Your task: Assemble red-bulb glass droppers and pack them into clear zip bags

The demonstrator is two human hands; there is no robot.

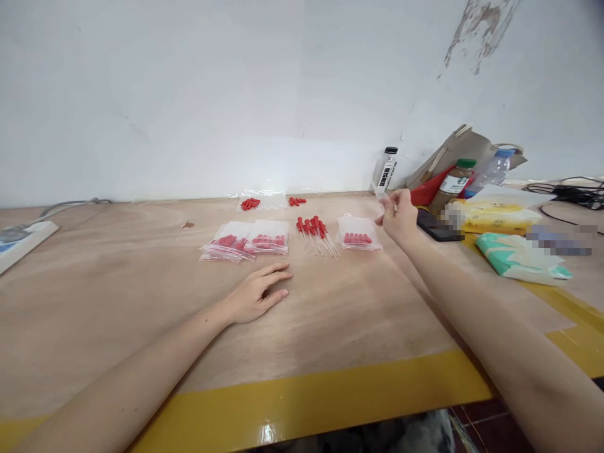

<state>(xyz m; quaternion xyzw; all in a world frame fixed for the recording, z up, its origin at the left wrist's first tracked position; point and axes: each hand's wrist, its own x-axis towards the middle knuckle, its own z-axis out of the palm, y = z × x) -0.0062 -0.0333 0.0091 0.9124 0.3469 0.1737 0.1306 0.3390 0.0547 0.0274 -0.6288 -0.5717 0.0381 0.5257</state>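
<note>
My left hand (259, 294) lies on the wooden table with its fingers spread and nothing in it. My right hand (399, 214) is raised at the right, fingertips pinched on a piece of clear plastic (378, 190), mostly hidden. Between the hands is a bunch of glass droppers (316, 234) with red rubber bulbs, tubes pointing towards me. A zip bag (358, 234) with a row of red bulbs lies just left of my right hand. More zip bags (245, 240) holding red pieces overlap beyond my left hand. Farther back are loose-looking red bulbs (250, 204) on clear plastic, and others (297, 201) beside them.
A clear bottle with a black cap (387, 168) leans by the wall. At right are a green-capped jar (455, 182), a blue-capped bottle (495, 167), a black phone-like object (438, 226), tissue packs (519, 258) and black cables (573, 192). A power strip (28, 242) sits far left.
</note>
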